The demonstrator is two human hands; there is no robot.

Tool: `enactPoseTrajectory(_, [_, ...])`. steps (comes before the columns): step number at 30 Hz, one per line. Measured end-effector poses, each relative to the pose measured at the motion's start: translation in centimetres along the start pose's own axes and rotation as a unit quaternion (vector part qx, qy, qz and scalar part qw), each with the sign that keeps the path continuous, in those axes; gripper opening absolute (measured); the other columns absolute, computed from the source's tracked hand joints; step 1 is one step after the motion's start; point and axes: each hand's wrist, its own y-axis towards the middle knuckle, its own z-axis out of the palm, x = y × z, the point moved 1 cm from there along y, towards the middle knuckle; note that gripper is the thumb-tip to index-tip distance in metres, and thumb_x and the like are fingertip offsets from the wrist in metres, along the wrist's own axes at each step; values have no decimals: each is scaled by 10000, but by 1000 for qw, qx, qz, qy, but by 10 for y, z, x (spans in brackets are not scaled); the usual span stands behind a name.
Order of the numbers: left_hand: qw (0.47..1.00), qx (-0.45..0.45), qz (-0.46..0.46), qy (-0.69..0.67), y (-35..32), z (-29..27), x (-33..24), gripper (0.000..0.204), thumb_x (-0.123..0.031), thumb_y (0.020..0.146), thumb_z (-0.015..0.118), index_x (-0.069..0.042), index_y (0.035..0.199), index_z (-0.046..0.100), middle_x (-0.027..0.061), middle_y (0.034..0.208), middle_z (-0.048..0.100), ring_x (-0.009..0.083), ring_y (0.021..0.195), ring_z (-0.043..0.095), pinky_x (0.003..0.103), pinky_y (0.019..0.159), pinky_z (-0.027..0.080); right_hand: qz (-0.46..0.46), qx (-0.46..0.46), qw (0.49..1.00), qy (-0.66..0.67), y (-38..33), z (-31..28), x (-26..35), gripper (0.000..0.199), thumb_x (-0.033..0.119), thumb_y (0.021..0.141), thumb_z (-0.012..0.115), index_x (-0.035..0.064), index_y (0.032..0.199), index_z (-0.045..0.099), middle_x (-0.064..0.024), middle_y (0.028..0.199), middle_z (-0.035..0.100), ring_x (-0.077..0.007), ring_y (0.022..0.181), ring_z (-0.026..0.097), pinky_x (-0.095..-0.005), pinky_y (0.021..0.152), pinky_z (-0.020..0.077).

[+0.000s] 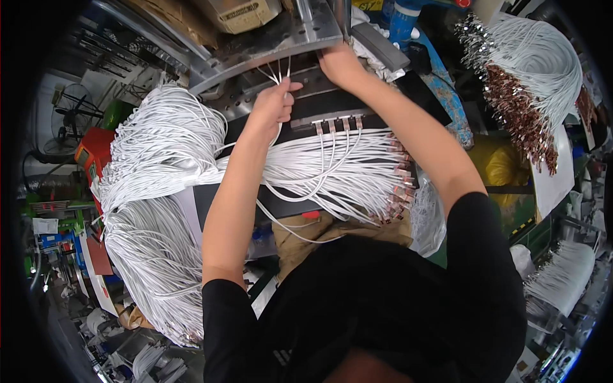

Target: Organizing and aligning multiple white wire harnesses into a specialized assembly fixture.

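Observation:
My left hand (276,105) is closed on a few thin white cables (279,69), which fan upward from its fingers under the metal frame of a machine (265,56). My right hand (338,66) reaches to the same frame's right side; its fingertips are hidden there, so I cannot tell what they touch. Below both hands, several connector ends (338,124) sit in a row on a black surface, their white cables looping down. A thick bundle of white cables (319,169) lies across in front of me, with copper-coloured ends (401,185) at its right.
A large heap of white cables (163,134) hangs over the left side. At the far right lies another coiled cable bundle (543,57) with copper-coloured tips. A blue bottle (402,25) stands behind my right hand. A yellow bag (501,166) and a black fan (76,105) are farther out.

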Motion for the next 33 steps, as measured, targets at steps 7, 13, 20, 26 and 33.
enactPoseTrajectory(7, [999,-43,5,5,-5,-6,25,380,-316,1089,449,1,1247,588,-36,689,491,67,601,450,229,551,346,117,-15,948,296,81,67,-16,173,224,928,610,66,947,679,-133,876,682,-290,761,642,-405,687,527])
enactPoseTrajectory(13, [970,-82,87,214,-74,23,-11,365,-342,1055,525,-3,1052,661,-25,714,557,79,607,498,246,558,393,42,-9,995,92,76,79,-30,131,190,948,593,74,941,654,-109,847,651,-259,756,611,-403,674,506])
enactPoseTrajectory(20, [699,-486,442,284,-175,-101,-109,514,-417,1034,492,41,883,671,59,759,641,142,664,552,318,621,447,-45,-58,996,-59,33,71,-178,145,201,976,596,71,1012,649,-142,994,660,-241,874,624,-380,751,522])
enactPoseTrajectory(26, [724,-515,304,343,-205,-126,-7,436,-329,1035,568,20,790,658,14,621,519,110,615,423,291,568,371,71,152,980,104,6,-44,30,387,331,936,691,84,1232,663,-122,1104,678,-316,1029,638,-436,917,498])
enactPoseTrajectory(33, [695,-40,479,534,-141,79,62,148,-134,859,733,-73,981,675,74,1078,668,291,1018,632,383,853,534,15,184,983,27,-62,-142,26,356,263,904,714,73,1203,679,-127,1028,630,-334,989,604,-419,889,493])
